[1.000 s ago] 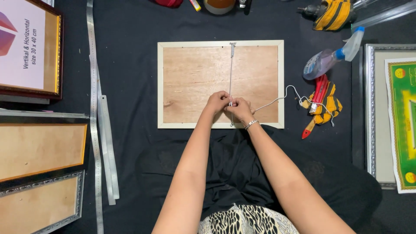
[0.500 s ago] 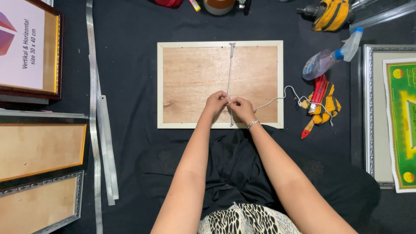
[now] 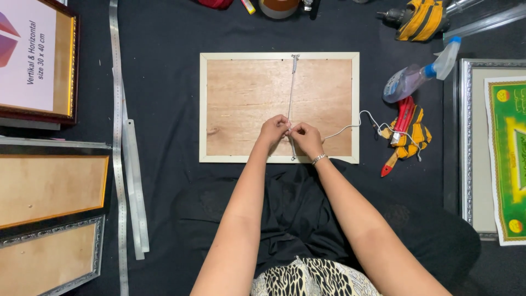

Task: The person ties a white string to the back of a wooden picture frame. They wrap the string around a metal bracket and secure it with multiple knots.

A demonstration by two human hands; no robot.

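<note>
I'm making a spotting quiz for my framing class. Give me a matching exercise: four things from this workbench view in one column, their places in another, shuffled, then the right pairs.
Things:
1. clear plastic spray bottle with blue collar
2. long steel ruler
3. pale-rimmed frame lying wooden back up
4. thin white string

Places:
A. left of the middle frame, running top to bottom
B. right of the middle frame, lying on its side
C. pinched by the left hand and right hand
D. middle of the black cloth

Pairs: 1-B, 2-A, 3-D, 4-C

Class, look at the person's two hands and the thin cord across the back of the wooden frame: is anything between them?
Nothing visible: both the left hand and right hand already pinch the thin white cord over the pale wooden frame back.
</note>
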